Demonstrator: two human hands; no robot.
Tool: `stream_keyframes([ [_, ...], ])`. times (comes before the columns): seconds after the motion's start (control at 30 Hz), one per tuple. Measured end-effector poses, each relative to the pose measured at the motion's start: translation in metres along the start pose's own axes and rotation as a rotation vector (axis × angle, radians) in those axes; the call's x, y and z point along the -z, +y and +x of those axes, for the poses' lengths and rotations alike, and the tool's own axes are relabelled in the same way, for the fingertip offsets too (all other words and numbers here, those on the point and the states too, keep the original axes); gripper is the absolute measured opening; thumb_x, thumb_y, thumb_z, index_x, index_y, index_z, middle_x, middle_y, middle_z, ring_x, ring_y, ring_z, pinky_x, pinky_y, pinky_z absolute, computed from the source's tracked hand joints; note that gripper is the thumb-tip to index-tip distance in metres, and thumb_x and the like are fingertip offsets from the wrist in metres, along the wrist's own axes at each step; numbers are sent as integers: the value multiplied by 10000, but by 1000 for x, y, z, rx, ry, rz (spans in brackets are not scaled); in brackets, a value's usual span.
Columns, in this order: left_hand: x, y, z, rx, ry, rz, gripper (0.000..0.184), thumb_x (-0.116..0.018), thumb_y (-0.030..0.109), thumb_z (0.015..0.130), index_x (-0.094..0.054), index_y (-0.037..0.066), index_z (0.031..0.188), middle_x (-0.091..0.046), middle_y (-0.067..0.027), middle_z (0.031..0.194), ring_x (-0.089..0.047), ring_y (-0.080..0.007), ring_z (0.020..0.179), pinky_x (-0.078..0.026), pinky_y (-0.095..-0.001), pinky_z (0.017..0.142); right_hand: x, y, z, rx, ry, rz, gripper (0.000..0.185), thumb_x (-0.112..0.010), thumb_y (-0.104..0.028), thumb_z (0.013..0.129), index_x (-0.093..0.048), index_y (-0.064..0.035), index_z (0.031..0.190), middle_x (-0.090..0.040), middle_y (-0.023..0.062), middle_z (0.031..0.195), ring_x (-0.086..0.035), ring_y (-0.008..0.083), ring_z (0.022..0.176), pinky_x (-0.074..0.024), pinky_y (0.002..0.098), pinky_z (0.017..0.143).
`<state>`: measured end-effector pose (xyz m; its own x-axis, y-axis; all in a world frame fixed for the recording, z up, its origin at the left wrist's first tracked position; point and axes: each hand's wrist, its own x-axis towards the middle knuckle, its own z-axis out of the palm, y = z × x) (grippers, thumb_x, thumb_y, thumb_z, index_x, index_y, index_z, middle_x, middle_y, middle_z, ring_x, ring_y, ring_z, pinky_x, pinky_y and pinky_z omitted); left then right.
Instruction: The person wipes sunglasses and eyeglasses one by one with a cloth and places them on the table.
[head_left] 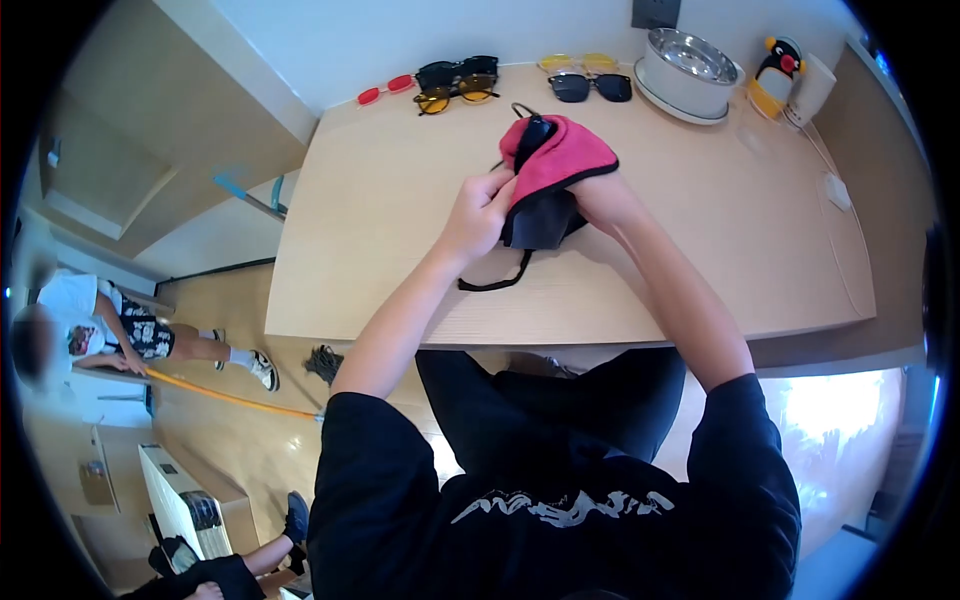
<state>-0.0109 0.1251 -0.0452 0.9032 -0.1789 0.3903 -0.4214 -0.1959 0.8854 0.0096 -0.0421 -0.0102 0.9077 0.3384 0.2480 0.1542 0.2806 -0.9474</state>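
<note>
Over the wooden desk, my left hand point(482, 208) pinches the near left side of a pink cloth point(572, 152) with black edging. My right hand point(600, 200) is at the cloth's right side, its fingers hidden under the fabric. Dark glasses point(535, 130) are partly wrapped in the cloth, with a thin temple sticking out at the top. Below the cloth hangs a dark grey fabric piece point(540, 222), and a black cord point(500, 286) trails from it onto the desk.
Several pairs of glasses point(458, 85) lie along the desk's back edge. A white bowl point(690, 75), a penguin figure point(779, 75) and a white cup point(812, 90) stand back right. At left, a person point(110, 325) holds an orange pole point(230, 395); another person's leg shows below.
</note>
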Motion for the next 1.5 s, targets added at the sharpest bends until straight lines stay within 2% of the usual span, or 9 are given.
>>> stream_keyframes([
  [0.13,-12,2,0,45,-38,-175,209,-439,92,893,-599,-39,919,-577,-35,716,-481,-70,682,-398,-233,629,6,9,3,16,-101,-13,217,-611,-23,737,-605,-21,954,-620,43,885,-566,127,820,-452,262,765],
  [0.43,-25,1,0,24,-10,48,179,-434,78,891,-578,-27,903,-550,-61,692,-472,-99,648,-393,-240,604,15,13,4,123,304,-323,173,-595,-60,768,-597,-5,932,-615,62,832,-581,161,739,-464,276,666],
  [0.5,-25,8,1,-50,72,-51,155,-441,58,881,-552,-32,821,-506,-80,659,-462,-127,616,-384,-252,583,6,-2,0,-115,210,75,199,-618,-102,766,-584,-17,942,-600,45,834,-571,156,757,-461,271,685],
  [0.6,-16,3,1,-135,152,-21,146,-454,49,872,-529,-33,777,-483,-103,652,-452,-156,592,-373,-268,564,-1,12,-2,162,41,-138,212,-612,-101,785,-548,-42,979,-581,22,881,-539,96,822,-440,251,762],
  [0.83,-13,7,-2,-117,38,160,108,-508,36,834,-501,-33,752,-452,-134,637,-443,-190,559,-364,-298,538,17,22,5,98,-46,302,210,-626,-115,770,-570,-45,959,-591,37,885,-561,117,840,-443,265,743],
  [0.93,-20,7,-2,-153,47,147,106,-518,29,825,-496,-34,743,-447,-137,632,-444,-192,560,-367,-305,540,14,6,-1,-72,144,323,189,-589,-99,781,-536,-50,956,-580,46,896,-563,129,859,-445,267,775],
  [1.0,-18,5,-5,-173,66,150,125,-491,43,851,-489,-28,748,-442,-136,628,-432,-187,563,-366,-296,545,18,15,0,-98,107,215,240,-599,-112,773,-539,-29,990,-585,61,934,-563,147,895,-434,280,810],
  [1.07,-11,1,-3,-134,97,13,157,-455,69,882,-484,-23,758,-439,-124,623,-417,-179,562,-358,-282,548,14,16,3,356,-15,-521,257,-629,-105,755,-569,-16,988,-610,95,934,-580,215,894,-447,314,794],
  [1.5,-12,8,-3,-56,85,-7,268,-468,156,908,-484,-11,699,-399,-2,563,-348,-77,564,-299,-255,501,23,13,5,81,135,-71,201,-576,-91,806,-569,-34,999,-587,36,956,-547,125,889,-443,275,787],
])
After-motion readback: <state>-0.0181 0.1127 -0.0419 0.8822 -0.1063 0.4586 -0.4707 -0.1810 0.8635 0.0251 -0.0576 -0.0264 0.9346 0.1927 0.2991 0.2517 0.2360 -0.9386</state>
